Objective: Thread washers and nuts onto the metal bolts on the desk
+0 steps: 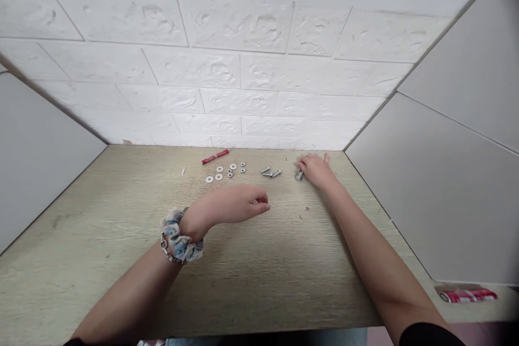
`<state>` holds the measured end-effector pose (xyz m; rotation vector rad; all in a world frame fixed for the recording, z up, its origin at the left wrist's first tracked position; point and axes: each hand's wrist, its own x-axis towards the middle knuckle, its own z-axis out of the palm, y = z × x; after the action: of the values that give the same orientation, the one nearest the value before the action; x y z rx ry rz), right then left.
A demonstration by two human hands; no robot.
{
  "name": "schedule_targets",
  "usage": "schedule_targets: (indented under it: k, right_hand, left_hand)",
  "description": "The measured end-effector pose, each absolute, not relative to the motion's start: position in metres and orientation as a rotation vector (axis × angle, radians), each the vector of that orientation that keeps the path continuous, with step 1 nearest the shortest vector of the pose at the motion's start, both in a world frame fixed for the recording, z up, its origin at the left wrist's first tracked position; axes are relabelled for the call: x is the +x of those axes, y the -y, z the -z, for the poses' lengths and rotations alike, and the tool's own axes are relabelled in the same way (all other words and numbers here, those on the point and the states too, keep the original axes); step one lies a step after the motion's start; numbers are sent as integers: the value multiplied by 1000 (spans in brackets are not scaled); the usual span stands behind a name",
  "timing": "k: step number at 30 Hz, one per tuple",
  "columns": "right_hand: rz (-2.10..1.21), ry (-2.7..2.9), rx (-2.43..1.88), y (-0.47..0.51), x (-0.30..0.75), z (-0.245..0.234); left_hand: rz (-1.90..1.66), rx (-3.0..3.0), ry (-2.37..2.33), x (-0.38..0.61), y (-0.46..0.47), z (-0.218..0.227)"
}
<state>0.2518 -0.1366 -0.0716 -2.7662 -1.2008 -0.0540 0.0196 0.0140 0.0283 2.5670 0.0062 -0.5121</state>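
My right hand (318,170) is at the far right of the wooden tabletop, its fingers closed at a silver bolt (299,175) that appears to have a washer or nut on it. Part of that bolt is hidden by the fingertips. My left hand (237,203) hovers over the middle with curled fingers, thumb and fingertips near each other; whatever they hold is too small to name. Between the hands lie several loose bolts (277,173). Beyond my left hand are flat washers (219,177) and several hex nuts (243,170).
A red marker-like tube (215,156) lies near the white brick-patterned wall (259,70). Grey panels (450,189) stand at both sides. Another red tube-shaped item (468,295) sits at the lower right, outside the right panel. Small scraps (307,208) dot the tabletop (259,281).
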Motion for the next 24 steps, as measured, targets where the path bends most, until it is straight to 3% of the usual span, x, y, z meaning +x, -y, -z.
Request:
schedule_targets:
  k: [13,18,24]
  right_hand:
    - [76,1215,-2767,138,250,64]
    - [125,1069,-2702,138,250,59]
    - [351,720,-2293,151,233,-2]
  left_hand:
    - [630,2520,72,20,5,-34]
    - [505,2588,-19,11,-1,-47]
    - [501,2474,188,-11,21,-69]
